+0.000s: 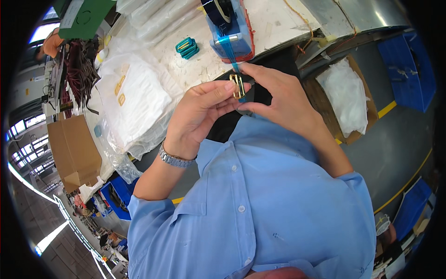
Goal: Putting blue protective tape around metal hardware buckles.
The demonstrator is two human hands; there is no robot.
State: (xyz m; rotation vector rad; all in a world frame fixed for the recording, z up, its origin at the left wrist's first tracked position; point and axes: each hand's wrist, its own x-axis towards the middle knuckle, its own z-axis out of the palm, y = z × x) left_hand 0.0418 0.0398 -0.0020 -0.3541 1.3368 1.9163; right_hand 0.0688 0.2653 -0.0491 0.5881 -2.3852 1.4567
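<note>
My left hand (202, 107) pinches a gold metal slide buckle (237, 87) between thumb and fingers. A strip of clear blue tape (228, 49) runs down from a blue tape dispenser (244, 39) toward the buckle, and a bit of blue shows at the buckle's lower end. My right hand (288, 100) is curved around the buckle's right side, forefinger at the tape above and thumb by the blue end below. Its other fingers are hidden. On the bench lies a small stack of blue-wrapped buckles (187, 48). Several bare gold buckles (121, 90) rest on white wrapping (139, 109).
A dark tape roll (216, 11) sits on the dispenser at the bench (278, 35) edge. An open carton with clear plastic (344, 97) stands on the floor to the right, near a blue bin (409, 69). Another brown carton (74, 149) is at the left.
</note>
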